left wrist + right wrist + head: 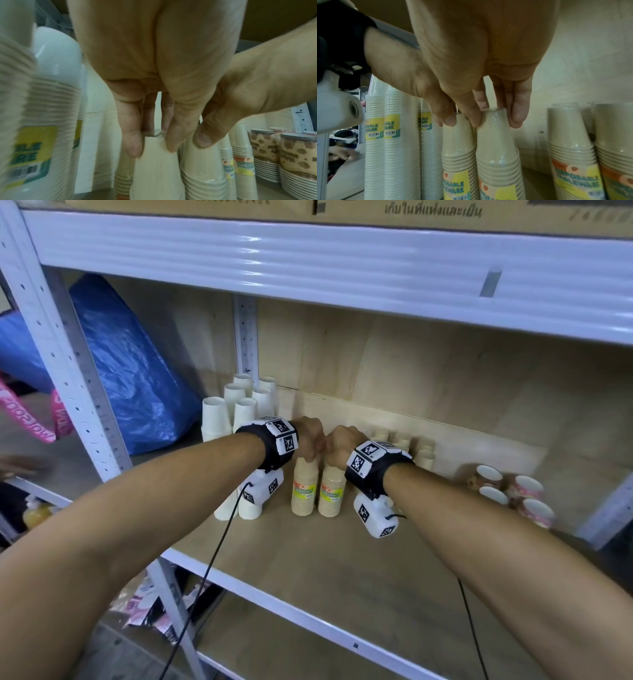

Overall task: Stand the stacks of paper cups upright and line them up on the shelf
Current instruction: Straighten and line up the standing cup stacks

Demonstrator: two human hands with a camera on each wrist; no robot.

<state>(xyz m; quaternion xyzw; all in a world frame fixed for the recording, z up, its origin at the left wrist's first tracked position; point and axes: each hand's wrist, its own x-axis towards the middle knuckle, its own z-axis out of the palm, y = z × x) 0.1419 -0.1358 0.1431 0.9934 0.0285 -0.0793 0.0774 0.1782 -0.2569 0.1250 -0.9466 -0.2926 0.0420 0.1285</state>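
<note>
Two beige paper cup stacks with yellow labels stand upright side by side on the wooden shelf (342, 563). My left hand (310, 455) pinches the top of the left stack (302, 491) from above. The right hand (331, 460) grips the top of the right stack (331, 493). In the left wrist view my left hand's fingertips (133, 146) close round the top cup (154, 166). The right wrist view shows my right hand (494, 124) holding its stack (496, 146) beside the other stack (457, 146). Both stacks are wrapped in clear film.
Tall white cup stacks (239, 409) stand to the left, more beige stacks (400, 440) behind my right wrist, and brown-patterned cup stacks (513, 491) at the right. A blue bag (130, 364) lies beyond the shelf post (68, 371). The upper shelf edge (308, 258) hangs overhead.
</note>
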